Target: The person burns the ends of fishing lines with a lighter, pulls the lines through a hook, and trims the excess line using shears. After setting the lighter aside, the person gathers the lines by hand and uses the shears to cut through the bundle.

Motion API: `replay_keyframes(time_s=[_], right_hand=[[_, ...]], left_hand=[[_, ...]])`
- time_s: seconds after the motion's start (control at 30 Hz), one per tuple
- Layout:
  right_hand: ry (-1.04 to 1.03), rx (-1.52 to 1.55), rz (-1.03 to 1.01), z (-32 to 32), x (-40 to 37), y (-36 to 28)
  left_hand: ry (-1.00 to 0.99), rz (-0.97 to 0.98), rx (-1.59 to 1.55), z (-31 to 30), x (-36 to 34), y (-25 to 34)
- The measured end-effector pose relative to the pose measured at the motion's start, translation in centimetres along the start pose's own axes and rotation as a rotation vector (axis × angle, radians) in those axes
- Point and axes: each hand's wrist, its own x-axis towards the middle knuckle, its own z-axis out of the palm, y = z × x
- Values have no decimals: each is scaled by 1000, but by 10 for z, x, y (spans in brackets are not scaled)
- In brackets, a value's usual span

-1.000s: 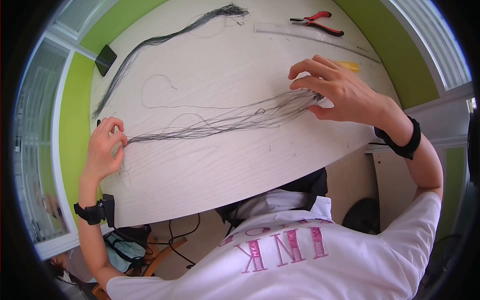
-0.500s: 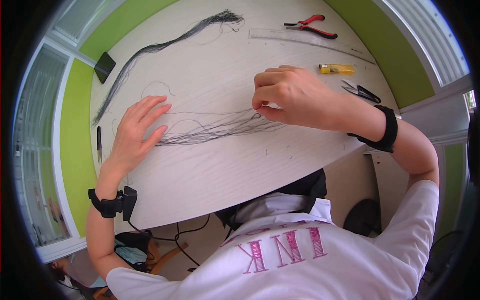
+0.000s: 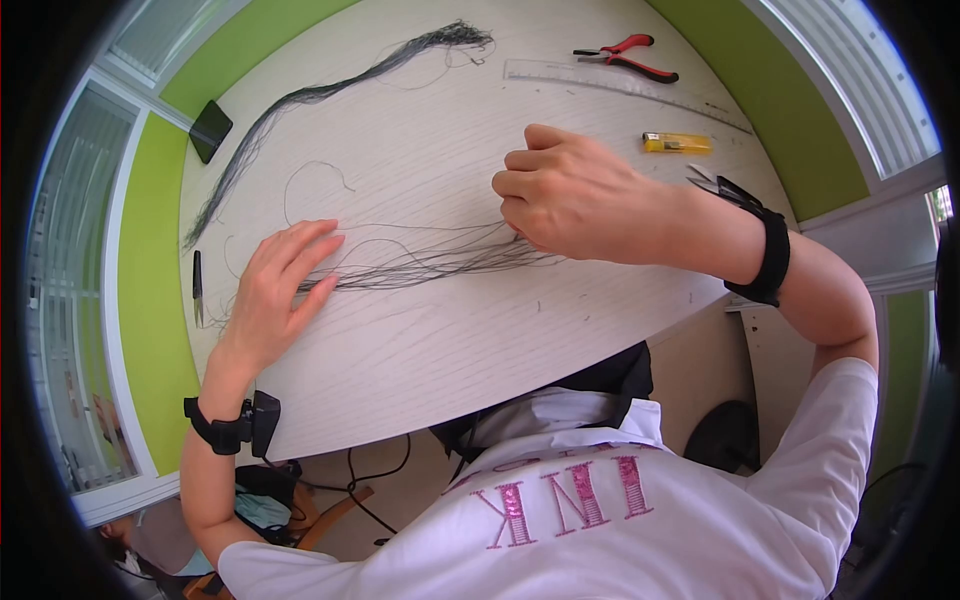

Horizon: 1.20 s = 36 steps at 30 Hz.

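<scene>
A loose bundle of thin dark cords [image 3: 430,262] stretches across the table between my hands. My left hand [image 3: 275,285] lies over the bundle's left end, fingers extended and a little apart, palm down. At the other end, my right hand [image 3: 565,195] is closed, with its thumb and fingertips pinched together at the cords. The fingertips are mostly hidden below the knuckles, so the exact strand between them does not show. A single curved cord [image 3: 287,190] lies just beyond my left hand.
A second, denser bundle of dark cords [image 3: 345,85] curves across the far left. Red-handled pliers [image 3: 630,60], a clear ruler [image 3: 600,77], a yellow lighter [image 3: 677,143] and black snips [image 3: 722,187] lie at right. Pointed tweezers [image 3: 198,288] and a black device [image 3: 210,132] are at left.
My left hand has shifted slightly toward me and settled lower over the cords. My right hand has turned knuckles-up and moved slightly left, covering the small loop that showed at its fingertips.
</scene>
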Motion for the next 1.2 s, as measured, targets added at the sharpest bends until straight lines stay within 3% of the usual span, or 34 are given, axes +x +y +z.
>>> replay_keyframes(time_s=[0.13, 0.2, 0.53, 0.83, 0.9, 1.03, 1.13, 1.2], right_hand=[[-53, -117, -74, -3, 2, 3], [67, -44, -5, 0, 3, 4], [149, 21, 74, -5, -13, 16], [65, -9, 248, -28, -53, 33], [-171, 45, 359, -34, -57, 30], [-197, 115, 376, -35, -65, 30], [-50, 160, 318, -30, -69, 35], [6, 204, 384, -28, -63, 35]], left_hand=[[7, 5, 9, -3, -4, 1], [31, 18, 9, -1, -9, -1], [44, 1, 7, 0, -18, 0], [48, -4, 7, 0, -30, -2], [90, 5, 19, 1, -32, -4], [108, 7, 10, -1, -30, 0], [134, 76, 119, -7, -21, 10], [143, 107, 6, -9, -5, 24]])
